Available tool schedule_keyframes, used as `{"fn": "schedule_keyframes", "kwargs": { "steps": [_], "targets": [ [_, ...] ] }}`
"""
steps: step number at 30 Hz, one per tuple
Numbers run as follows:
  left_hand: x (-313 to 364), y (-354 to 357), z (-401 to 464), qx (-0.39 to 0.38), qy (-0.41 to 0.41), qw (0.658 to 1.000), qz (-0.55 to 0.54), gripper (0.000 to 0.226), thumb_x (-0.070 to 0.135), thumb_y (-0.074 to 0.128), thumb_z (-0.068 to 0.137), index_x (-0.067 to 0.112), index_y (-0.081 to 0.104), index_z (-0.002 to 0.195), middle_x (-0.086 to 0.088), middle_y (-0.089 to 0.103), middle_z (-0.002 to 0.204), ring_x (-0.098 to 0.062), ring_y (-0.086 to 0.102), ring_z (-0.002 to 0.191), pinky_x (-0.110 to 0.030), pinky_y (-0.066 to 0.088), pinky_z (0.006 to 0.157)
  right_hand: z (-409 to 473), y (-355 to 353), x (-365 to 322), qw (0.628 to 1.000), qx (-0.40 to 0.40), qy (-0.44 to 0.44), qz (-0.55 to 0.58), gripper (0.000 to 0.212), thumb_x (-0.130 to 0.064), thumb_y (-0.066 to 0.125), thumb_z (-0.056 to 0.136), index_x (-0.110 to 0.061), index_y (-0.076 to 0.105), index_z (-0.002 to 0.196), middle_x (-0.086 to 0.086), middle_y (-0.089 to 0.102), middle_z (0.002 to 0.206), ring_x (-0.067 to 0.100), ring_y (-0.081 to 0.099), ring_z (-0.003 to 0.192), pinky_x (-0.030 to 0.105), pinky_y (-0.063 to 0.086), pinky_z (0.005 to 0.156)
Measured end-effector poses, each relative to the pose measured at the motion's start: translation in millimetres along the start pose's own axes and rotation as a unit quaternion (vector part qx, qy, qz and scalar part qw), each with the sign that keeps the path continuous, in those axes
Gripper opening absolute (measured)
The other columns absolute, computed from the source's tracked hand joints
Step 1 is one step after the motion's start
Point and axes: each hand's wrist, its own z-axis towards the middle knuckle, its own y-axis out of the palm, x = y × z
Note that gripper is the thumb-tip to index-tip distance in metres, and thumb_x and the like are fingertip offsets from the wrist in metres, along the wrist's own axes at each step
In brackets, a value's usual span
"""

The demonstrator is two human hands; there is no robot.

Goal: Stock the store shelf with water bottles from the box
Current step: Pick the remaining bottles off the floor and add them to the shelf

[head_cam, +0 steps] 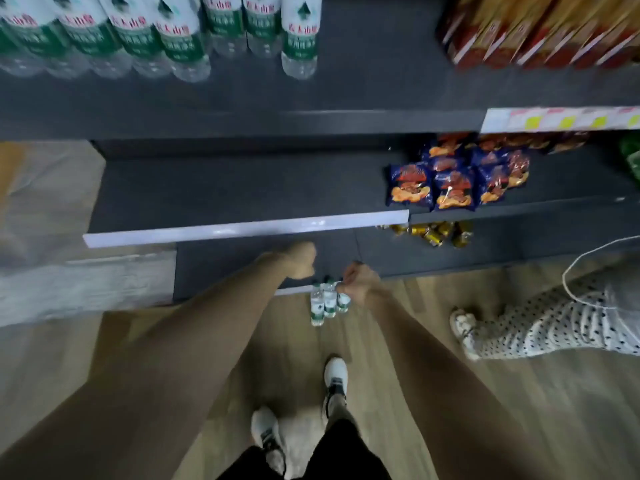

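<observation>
Three small water bottles (323,303) with green labels are bunched together just in front of the bottom shelf (263,261), above the wooden floor. My right hand (358,284) grips them at their tops from the right. My left hand (301,261) is to the left and a little higher, over the bottom shelf's edge; its fingers are curled and nothing shows in it. Several larger green-labelled water bottles (180,36) stand in a row at the left of the top shelf (363,81). No box is in view.
The dark middle shelf (225,192) carries blue snack bags (433,188) on its right side. Red and yellow boxes (540,29) fill the top shelf's right. Another person's spotted trouser leg and shoe (462,323) are on the floor at right. My own feet (336,375) are below.
</observation>
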Motion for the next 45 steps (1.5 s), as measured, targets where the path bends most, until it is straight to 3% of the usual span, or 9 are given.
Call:
{"fn": "schedule_keyframes", "kwargs": {
  "steps": [5, 9, 13, 16, 24, 35, 39, 42, 45],
  "targets": [
    [-12, 88, 48, -0.033, -0.065, 0.997, -0.018, 0.018, 0.018, 0.054, 0.092, 0.01, 0.069, 0.099, -0.009, 0.063, 0.099, -0.032, 0.06, 0.093, -0.032, 0.044, 0.077, 37, 55, 80, 0.997, -0.065, 0.027, 0.009, 0.029, -0.015, 0.074, 0.08, -0.002, 0.063, 0.103, 0.012, 0.064, 0.107, 0.028, 0.061, 0.105, 0.033, 0.049, 0.085],
    [-21, 154, 95, -0.078, -0.061, 0.994, -0.038, 0.023, 0.012, 0.051, 0.094, -0.004, 0.06, 0.106, -0.022, 0.061, 0.113, -0.037, 0.058, 0.105, -0.034, 0.041, 0.081, 71, 91, 135, 0.993, -0.083, 0.072, 0.042, 0.042, -0.02, 0.074, 0.078, -0.006, 0.062, 0.116, 0.012, 0.066, 0.113, 0.029, 0.062, 0.105, 0.029, 0.049, 0.077],
    [-25, 211, 145, -0.103, -0.079, 0.991, -0.014, 0.012, 0.015, 0.057, 0.09, 0.004, 0.058, 0.093, -0.019, 0.063, 0.1, -0.036, 0.06, 0.095, -0.032, 0.042, 0.07, 113, 123, 183, 0.991, -0.07, 0.096, 0.067, 0.038, -0.02, 0.074, 0.078, -0.007, 0.06, 0.111, 0.014, 0.066, 0.11, 0.032, 0.062, 0.101, 0.032, 0.049, 0.079],
    [-33, 256, 184, -0.124, -0.083, 0.989, -0.005, 0.013, 0.02, 0.056, 0.09, 0.008, 0.059, 0.095, -0.014, 0.063, 0.099, -0.033, 0.06, 0.094, -0.037, 0.052, 0.078, 156, 154, 216, 0.989, -0.07, 0.103, 0.075, 0.034, -0.02, 0.074, 0.077, -0.007, 0.061, 0.106, 0.014, 0.066, 0.107, 0.032, 0.062, 0.1, 0.031, 0.047, 0.079],
    [-72, 379, 287, -0.182, -0.111, 0.977, 0.009, 0.024, 0.026, 0.057, 0.093, 0.009, 0.062, 0.109, -0.013, 0.067, 0.109, -0.031, 0.063, 0.099, -0.041, 0.054, 0.086, 280, 244, 285, 0.988, -0.117, 0.084, 0.053, 0.041, -0.018, 0.07, 0.081, -0.008, 0.054, 0.117, 0.016, 0.059, 0.118, 0.034, 0.057, 0.111, 0.035, 0.048, 0.087],
    [-146, 466, 457, -0.103, -0.216, 0.969, -0.059, 0.045, 0.027, 0.064, 0.091, 0.005, 0.055, 0.129, -0.014, 0.061, 0.128, -0.028, 0.059, 0.115, -0.029, 0.048, 0.085, 408, 365, 357, 0.992, -0.106, 0.073, 0.008, 0.055, -0.019, 0.066, 0.087, -0.014, 0.043, 0.136, 0.015, 0.055, 0.128, 0.036, 0.054, 0.12, 0.045, 0.049, 0.097],
    [-152, 491, 488, -0.084, -0.292, 0.936, -0.179, 0.065, 0.034, 0.077, 0.083, 0.002, 0.05, 0.133, -0.014, 0.058, 0.127, -0.028, 0.06, 0.112, -0.037, 0.055, 0.092, 436, 388, 362, 0.994, -0.083, 0.062, 0.023, 0.044, -0.026, 0.065, 0.086, -0.014, 0.049, 0.125, 0.015, 0.06, 0.121, 0.036, 0.059, 0.113, 0.047, 0.052, 0.092],
    [-151, 509, 496, -0.048, -0.317, 0.909, -0.268, 0.06, 0.03, 0.08, 0.08, 0.005, 0.052, 0.126, -0.007, 0.057, 0.114, -0.025, 0.061, 0.108, -0.04, 0.056, 0.092, 451, 399, 363, 0.995, -0.075, 0.053, 0.037, 0.055, -0.03, 0.075, 0.079, -0.015, 0.05, 0.125, 0.012, 0.064, 0.119, 0.034, 0.063, 0.109, 0.047, 0.056, 0.087],
    [-149, 525, 501, 0.003, -0.334, 0.872, -0.359, 0.066, 0.025, 0.084, 0.076, 0.009, 0.049, 0.13, -0.005, 0.059, 0.121, -0.026, 0.06, 0.113, -0.042, 0.055, 0.094, 455, 404, 366, 0.995, -0.077, 0.052, 0.038, 0.058, -0.027, 0.076, 0.078, -0.015, 0.049, 0.127, 0.012, 0.063, 0.121, 0.034, 0.063, 0.11, 0.046, 0.056, 0.088]
  ]
}}
